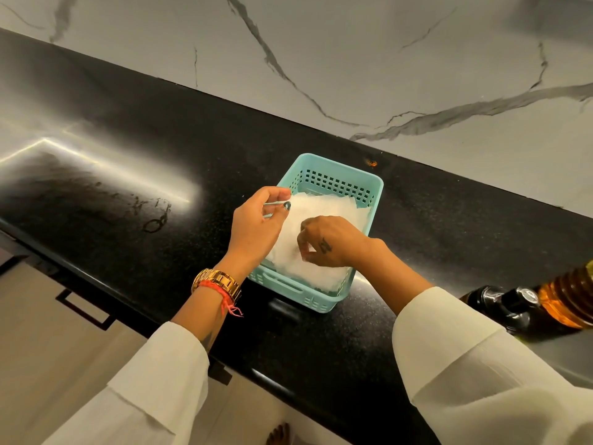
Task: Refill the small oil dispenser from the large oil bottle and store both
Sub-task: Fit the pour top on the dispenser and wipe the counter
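A teal plastic basket (340, 176) stands on the black counter, filled with white paper tissues (327, 210). My left hand (256, 226) pinches the upper left edge of a tissue sheet between thumb and fingers. My right hand (327, 240) pinches the tissue near the basket's middle, fingers curled down into it. At the right edge a large bottle of amber oil (568, 300) shows only in part. In front of it stands a dark small oil dispenser (503, 303) with a black cap.
The black granite counter (160, 175) runs diagonally, with a bright glare and smears on its left part. A marble-patterned wall (385, 59) rises behind it. Below the counter's front edge are light cabinet fronts with a dark handle (83, 308).
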`<action>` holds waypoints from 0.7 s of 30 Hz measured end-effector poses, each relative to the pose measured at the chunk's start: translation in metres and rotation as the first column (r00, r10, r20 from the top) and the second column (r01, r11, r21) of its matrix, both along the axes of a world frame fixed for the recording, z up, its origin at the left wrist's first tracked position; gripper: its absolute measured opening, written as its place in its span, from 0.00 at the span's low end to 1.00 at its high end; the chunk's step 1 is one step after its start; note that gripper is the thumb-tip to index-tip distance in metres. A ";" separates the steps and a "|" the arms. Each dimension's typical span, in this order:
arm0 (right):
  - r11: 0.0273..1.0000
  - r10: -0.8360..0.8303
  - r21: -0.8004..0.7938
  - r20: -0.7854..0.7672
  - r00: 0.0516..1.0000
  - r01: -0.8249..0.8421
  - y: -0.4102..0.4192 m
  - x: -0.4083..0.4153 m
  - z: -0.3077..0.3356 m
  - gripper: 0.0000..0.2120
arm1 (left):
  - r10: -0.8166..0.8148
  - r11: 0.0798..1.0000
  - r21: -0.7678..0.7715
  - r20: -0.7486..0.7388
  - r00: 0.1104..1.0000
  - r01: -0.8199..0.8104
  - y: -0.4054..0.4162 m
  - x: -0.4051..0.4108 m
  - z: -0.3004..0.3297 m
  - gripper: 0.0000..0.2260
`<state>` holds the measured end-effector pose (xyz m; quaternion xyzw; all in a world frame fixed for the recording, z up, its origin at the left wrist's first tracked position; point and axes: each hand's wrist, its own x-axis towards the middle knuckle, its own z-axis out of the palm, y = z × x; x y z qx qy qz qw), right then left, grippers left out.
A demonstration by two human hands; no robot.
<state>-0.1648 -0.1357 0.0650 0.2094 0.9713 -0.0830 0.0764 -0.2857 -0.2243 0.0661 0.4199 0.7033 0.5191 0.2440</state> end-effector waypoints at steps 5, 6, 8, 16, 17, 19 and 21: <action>0.979 -0.182 -0.125 -0.150 0.972 0.164 0.012 0.008 0.009 0.07 | -0.005 1.000 -0.005 -0.003 1.000 0.005 0.001 0.000 0.002 0.08; 0.967 -0.227 -0.166 -0.208 0.952 0.194 0.015 0.011 0.011 0.06 | -0.006 1.000 -0.007 -0.003 1.000 0.006 0.002 0.001 0.002 0.08; 0.928 -0.332 -0.282 -0.329 0.884 0.244 0.020 0.015 0.015 0.03 | -0.002 1.000 -0.004 -0.013 1.000 0.002 0.003 0.002 0.002 0.09; 0.678 -0.660 -0.703 -0.452 0.600 0.216 0.024 0.032 0.036 0.11 | -0.004 1.000 -0.012 -0.072 0.997 0.003 0.014 0.017 0.004 0.16; 0.642 -0.688 -0.741 -0.443 0.575 0.198 0.024 0.035 0.039 0.12 | -0.013 1.000 -0.023 -0.099 0.995 0.011 0.016 0.019 0.006 0.17; 0.605 -0.720 -0.778 -0.442 0.535 0.170 0.023 0.040 0.043 0.12 | -0.004 0.999 -0.050 -0.160 0.987 -0.004 0.019 0.022 0.009 0.20; 0.594 -0.734 -0.792 -0.462 0.498 0.142 0.022 0.044 0.047 0.13 | 0.003 0.998 -0.068 -0.198 0.980 -0.017 0.023 0.024 0.013 0.21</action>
